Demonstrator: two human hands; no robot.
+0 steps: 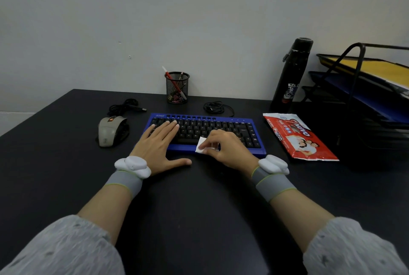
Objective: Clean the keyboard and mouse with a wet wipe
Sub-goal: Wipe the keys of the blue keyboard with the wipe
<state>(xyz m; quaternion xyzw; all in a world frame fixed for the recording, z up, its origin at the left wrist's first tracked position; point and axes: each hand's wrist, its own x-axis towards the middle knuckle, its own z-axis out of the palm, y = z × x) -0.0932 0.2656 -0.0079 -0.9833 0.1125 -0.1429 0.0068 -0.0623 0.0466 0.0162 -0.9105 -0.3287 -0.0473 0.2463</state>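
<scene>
Place: office desk.
Evidence: keyboard (205, 133), mouse (109, 130), pen cup (177, 87), paper trays (365, 79), plain wall (155, 20).

Blue keyboard (208, 127) with black keys, grey mouse (110, 130), white wipe (202, 145), red-and-white packet (303, 139), black bottle (290, 75), black desk (199, 197).

mouse (110, 131) left of keyboard (221, 128) | wipe packet (301, 137) right | pen cup (177, 87) behind
</scene>
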